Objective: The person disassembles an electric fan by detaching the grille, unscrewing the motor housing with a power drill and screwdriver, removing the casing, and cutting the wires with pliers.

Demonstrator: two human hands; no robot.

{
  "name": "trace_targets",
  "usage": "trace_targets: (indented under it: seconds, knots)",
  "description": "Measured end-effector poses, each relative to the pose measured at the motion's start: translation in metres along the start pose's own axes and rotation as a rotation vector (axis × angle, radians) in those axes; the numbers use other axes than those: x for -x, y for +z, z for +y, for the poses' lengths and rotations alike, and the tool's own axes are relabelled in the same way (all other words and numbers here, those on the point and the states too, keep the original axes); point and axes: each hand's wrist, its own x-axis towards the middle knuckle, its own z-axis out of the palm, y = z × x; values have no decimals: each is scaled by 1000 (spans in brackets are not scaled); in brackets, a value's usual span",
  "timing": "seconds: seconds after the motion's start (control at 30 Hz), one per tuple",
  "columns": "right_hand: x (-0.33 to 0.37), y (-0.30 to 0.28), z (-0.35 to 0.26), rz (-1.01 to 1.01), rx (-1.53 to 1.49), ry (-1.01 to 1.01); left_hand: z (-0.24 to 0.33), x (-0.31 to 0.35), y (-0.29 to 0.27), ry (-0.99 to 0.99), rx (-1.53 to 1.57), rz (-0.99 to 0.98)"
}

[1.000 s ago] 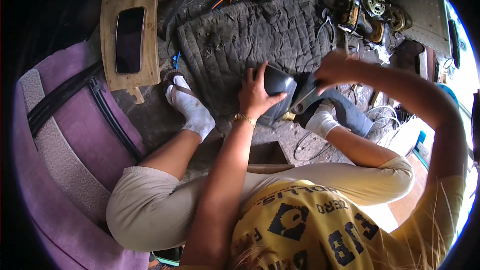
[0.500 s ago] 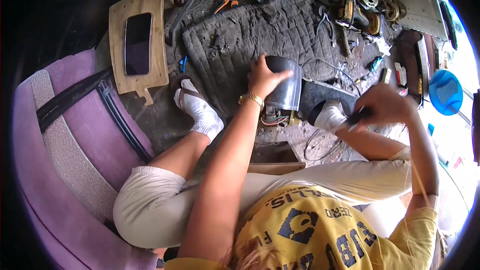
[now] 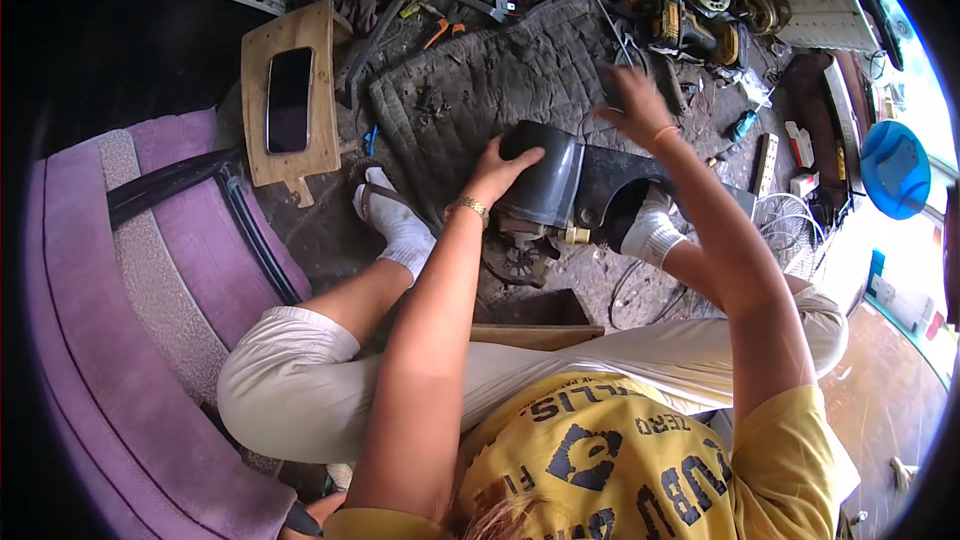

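A dark, smooth cylindrical housing [image 3: 548, 165] stands between my feet on a metal base with a gear-like part [image 3: 522, 262] showing below it. Thumb and fingers of my left hand [image 3: 500, 175] wrap its upper left side. A black curved guard [image 3: 610, 180] adjoins the housing on the right, close to my right foot. Beyond it, my right hand [image 3: 640, 112] is raised over the quilted mat, blurred, thumb and fingers apart, with no held thing visible. Just past its fingertips lies a thin, long metal tool [image 3: 612, 28], too blurred to name exactly.
A wooden board [image 3: 255, 110] carrying a phone [image 3: 289, 100] is at left, beside purple upholstery [image 3: 180, 210]. A cordless drill [image 3: 680, 25], a blue-handled screwdriver [image 3: 742, 126] and a blue bowl [image 3: 893, 170] are at right. An open wooden box [image 3: 540, 332] sits near my legs.
My right hand has swung forward and left from beside my right leg; the dark-handled tool it held is no longer seen in it. The housing now leans, covering the wires that showed beneath.
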Motion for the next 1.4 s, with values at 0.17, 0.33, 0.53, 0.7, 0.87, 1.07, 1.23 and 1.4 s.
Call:
trace_targets:
  seconds: [0.17,0.33,0.53,0.7,0.87,1.07,1.23,1.4]
  knots:
    - [-34,29,-64,-675,-408,229,-76,9,-31,-14,73,467]
    - [-39,55,-71,-848,-494,318,-159,40,-31,-352,-196,287]
    - [-18,13,-34,-484,-936,526,-130,52,1,-390,-137,-139]
    - [-17,-115,16,-145,-910,820,-94,54,13,-286,-474,-193]
    - [59,-313,120,95,-588,661,-115,52,31,-620,-278,-324]
    - [271,-415,215,577,-260,966,-89,37,7,-755,-747,-638]
    - [483,-357,232,1009,-39,1369,-114,33,-19,-1073,-737,-716]
    - [579,-261,199,1225,-386,1690,-107,63,-8,-484,-920,-549]
